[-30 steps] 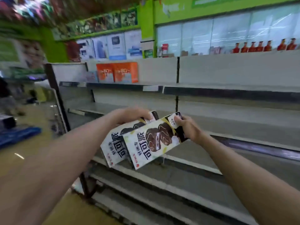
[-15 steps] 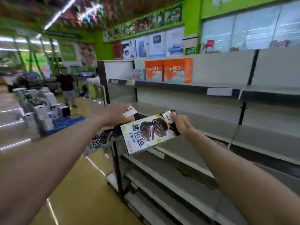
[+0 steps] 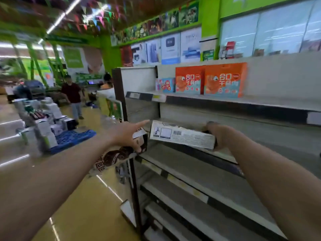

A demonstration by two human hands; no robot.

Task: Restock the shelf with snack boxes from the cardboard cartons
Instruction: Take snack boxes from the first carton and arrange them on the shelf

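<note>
My right hand grips one end of a white snack box, held flat with its barcode side towards me, just over the front edge of the grey middle shelf at its left end. My left hand holds a second snack box with a chocolate picture, tilted down below the hand at the shelf's left end post; the index finger points forward. The shelf boards below are bare grey metal.
Orange gift boxes and a small blue box stand on the top shelf. To the left, stacked cartons sit on a blue pallet in the aisle. A person in a dark red shirt stands beyond them.
The view swung left along the shelf. My right hand turned its box over to the barcode side and moved it onto the shelf edge; the left hand's box dropped lower.
</note>
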